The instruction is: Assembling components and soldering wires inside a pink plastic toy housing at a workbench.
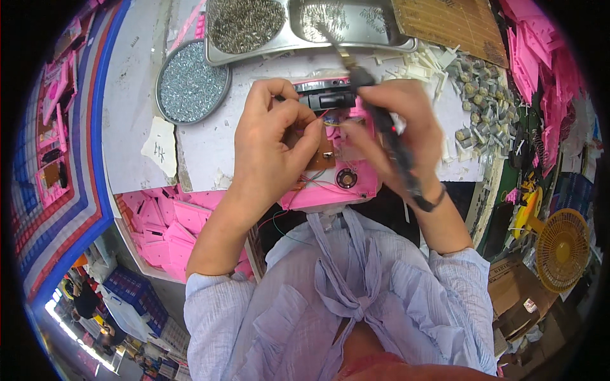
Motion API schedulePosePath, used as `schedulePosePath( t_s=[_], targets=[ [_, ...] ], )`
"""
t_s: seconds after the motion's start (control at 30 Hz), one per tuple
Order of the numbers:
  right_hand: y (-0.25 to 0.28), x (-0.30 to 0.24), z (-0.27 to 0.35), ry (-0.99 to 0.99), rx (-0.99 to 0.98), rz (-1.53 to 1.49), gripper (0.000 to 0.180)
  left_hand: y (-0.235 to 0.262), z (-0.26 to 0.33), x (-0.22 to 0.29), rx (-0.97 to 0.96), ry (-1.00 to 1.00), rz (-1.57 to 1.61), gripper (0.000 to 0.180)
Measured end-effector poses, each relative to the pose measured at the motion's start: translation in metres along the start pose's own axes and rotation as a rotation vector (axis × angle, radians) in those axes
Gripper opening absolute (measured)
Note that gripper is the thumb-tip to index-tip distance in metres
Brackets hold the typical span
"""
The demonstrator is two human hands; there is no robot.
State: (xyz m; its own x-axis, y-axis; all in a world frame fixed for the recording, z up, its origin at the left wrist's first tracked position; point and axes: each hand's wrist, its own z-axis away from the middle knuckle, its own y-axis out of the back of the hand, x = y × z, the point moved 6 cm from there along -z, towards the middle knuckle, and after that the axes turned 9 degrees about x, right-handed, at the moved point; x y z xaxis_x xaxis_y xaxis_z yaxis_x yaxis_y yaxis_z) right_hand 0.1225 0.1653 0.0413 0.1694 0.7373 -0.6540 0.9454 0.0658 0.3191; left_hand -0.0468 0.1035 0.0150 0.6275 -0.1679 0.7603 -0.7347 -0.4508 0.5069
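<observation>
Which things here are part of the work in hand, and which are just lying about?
In hand:
- left hand on the brown circuit board
- right hand holding the black powered tool
- pink housing with round speaker

Lying about:
- round dish of screws
- metal tray
- loose pink panels
- yellow fan

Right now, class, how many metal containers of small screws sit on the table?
2: a round tin at the table's upper left, and a rectangular tray beside it, top centre. Others may be hidden.
</observation>
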Motion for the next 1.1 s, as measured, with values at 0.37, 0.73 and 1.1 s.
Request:
schedulePosePath(
  t_s=[0.37,0.73,1.1],
  targets=[
    [0.056,0.004,0.022,-0.046,-0.056,-0.153,0.036,-0.001,0.000,-0.001,-0.056,0.133,-0.027,0.010],
    [0.036,-0.007,0.028,0.085,-0.212,-0.128,0.040,-0.001,0.001,-0.003,-0.036,0.123,-0.027,0.009],
    [0.030,-0.006,0.027,0.077,-0.208,-0.101,0.037,0.000,0.001,-0.004,-0.028,0.124,-0.026,0.010]
  ],
)
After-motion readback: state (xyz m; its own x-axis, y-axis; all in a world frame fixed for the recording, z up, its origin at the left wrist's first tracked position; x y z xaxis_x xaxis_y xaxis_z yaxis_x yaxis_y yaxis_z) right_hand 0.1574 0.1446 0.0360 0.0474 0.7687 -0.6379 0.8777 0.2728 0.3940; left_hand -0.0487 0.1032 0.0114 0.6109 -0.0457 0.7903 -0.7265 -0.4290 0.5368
